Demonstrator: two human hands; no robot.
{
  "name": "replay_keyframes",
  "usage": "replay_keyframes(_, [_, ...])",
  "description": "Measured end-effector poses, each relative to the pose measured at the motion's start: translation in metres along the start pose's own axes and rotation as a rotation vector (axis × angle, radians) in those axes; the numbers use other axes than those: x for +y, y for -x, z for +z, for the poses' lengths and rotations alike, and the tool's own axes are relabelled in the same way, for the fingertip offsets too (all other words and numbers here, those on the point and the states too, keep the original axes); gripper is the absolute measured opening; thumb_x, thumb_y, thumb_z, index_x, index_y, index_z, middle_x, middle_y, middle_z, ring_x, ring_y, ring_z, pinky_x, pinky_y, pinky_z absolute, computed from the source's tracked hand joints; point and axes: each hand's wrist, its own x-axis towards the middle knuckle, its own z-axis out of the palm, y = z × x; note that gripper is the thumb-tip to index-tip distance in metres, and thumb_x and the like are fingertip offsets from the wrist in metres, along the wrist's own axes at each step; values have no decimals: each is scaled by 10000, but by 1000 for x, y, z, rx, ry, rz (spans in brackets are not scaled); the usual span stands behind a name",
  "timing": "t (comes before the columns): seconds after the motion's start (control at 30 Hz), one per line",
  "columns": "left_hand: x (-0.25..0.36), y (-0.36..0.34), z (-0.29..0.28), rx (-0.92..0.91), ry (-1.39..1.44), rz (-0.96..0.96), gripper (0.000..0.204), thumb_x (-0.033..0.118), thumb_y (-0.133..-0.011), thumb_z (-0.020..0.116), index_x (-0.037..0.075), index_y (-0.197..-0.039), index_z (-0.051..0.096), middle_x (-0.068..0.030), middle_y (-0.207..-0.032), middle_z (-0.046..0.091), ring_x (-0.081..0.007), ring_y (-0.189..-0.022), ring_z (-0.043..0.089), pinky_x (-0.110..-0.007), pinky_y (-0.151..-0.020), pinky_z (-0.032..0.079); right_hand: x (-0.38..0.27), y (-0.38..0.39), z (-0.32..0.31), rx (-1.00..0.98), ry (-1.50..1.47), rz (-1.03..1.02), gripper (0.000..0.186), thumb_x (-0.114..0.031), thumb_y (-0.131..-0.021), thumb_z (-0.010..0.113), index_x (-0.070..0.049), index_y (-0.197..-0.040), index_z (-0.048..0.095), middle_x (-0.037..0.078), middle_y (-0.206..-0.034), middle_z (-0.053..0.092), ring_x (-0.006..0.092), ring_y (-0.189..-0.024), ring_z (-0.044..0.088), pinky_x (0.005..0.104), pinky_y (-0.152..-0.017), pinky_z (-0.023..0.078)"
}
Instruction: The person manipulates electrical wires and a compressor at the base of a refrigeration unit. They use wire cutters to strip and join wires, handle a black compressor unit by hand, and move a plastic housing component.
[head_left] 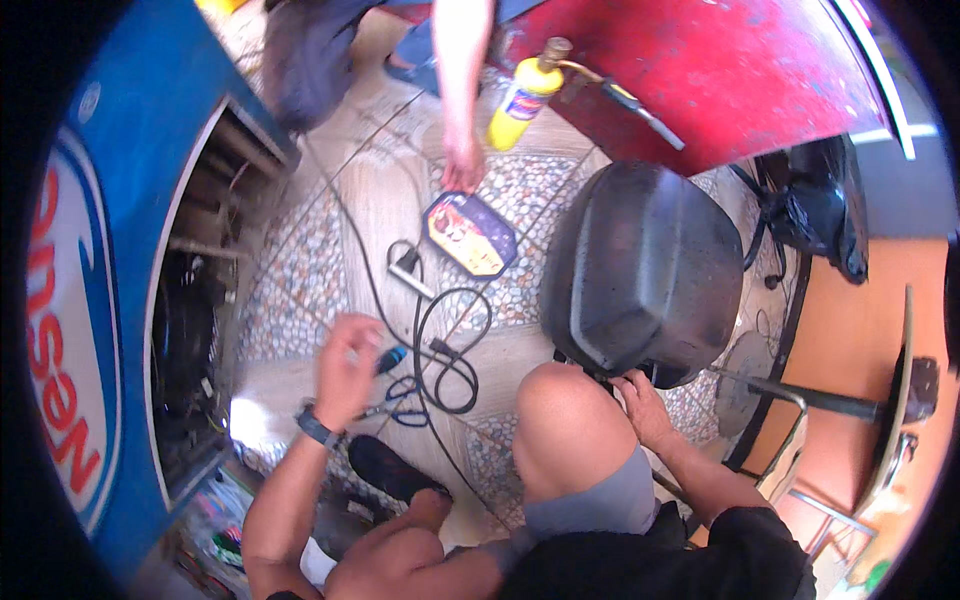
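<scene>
My left hand (pixel 347 362), a dark watch on its wrist, hovers above the floor with its fingers curled together. Whatever they may hold is hidden. Close to its fingertips is a short blue and black tool (pixel 392 358), and scissors (pixel 405 402) with dark blue handles lie just below. At the near edge of a large, rounded black plastic case (pixel 650 265), my right hand (pixel 642 408) grips the rim beside my raised knee. Another person's hand (pixel 463 165) touches the far end of a dark, eight-sided box with a coloured lid (pixel 470 235).
A black cable (pixel 455 405) with a plug coils across the tiled floor. A yellow gas bottle (pixel 525 105) with a hose and torch stands near a red panel (pixel 720 70). The blue cabinet (pixel 125 200) at left has an open side. A chair (pixel 790 450) is at right.
</scene>
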Motion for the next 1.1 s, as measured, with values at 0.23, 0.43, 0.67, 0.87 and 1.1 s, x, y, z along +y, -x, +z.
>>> replay_keyframes(0.23, [99, -27, 113, -818, -408, 513, 772, 111, -812, 707, 156, -1506, 372, -165, -1508, 389, -384, -1323, 463, -449, -1072, 426, 35, 9, 22, 102, 118, 47, 270, -166, -873, 675, -64, -1098, 567, 172, -977, 599, 373, -902, 588, 458, -852, 461])
replay_keyframes(0.43, [157, -74, 182, -668, -593, 865, 1102, 302, -590, 888, 289, -1538, 325, -163, -1632, 168, -481, -1473, 181, -651, -1098, 320, 7, 10, -103, 161, 87, 2, 377, -202, -851, 717, -44, -1159, 567, 177, -991, 646, 388, -911, 620, 463, -807, 488])
replay_keyframes(0.67, [187, -111, 224, -208, -388, 1041, 765, 66, -711, 735, 265, -1414, 509, -149, -1470, 432, -458, -1208, 506, -490, -998, 489, 10, 0, -182, 188, 116, 29, 498, -143, -758, 784, -38, -1201, 580, 195, -1133, 641, 407, -1053, 610, 459, -910, 500])
replay_keyframes(0.87, [227, -133, 207, -287, -410, 980, 863, 34, -620, 800, 252, -1412, 534, -94, -1464, 485, -357, -1231, 536, -437, -1043, 461, 7, 30, -120, 773, 123, -64, 318, 4, -790, 706, -56, -1095, 639, 128, -998, 620, 320, -937, 617, 431, -850, 499])
replay_keyframes(1.1, [241, -148, 201, -340, -392, 1007, 800, 99, -672, 841, 238, -1404, 551, -111, -1430, 527, -352, -1218, 572, -423, -996, 496, 138, 1, 20, 344, -170, 346, 229, -80, -887, 614, -3, -1102, 635, 198, -1087, 619, 393, -1050, 602, 441, -924, 492])
